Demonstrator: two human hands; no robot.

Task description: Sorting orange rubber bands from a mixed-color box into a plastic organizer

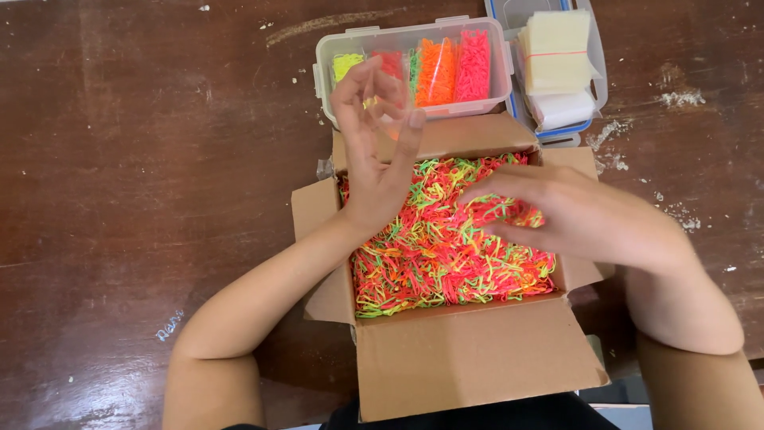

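Left hand (374,151) is raised at 12 o'clock, fingers spread, maybe pinching something unclear. Right hand (573,215) hovers, fingers loose, over the cardboard box (477,358) of mixed rubber bands (446,255); strands could spill onto the bench (143,159).

Small craft-sorting workbench: scuffed wooden table (119,159)

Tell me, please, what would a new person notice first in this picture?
First, the open cardboard box in the middle of the dark wooden table, full of mixed neon rubber bands. Both hands hover over it: the left hand raised with fingers spread, the right hand low over the pile. Behind the box stands a clear container with bands sorted by colour.
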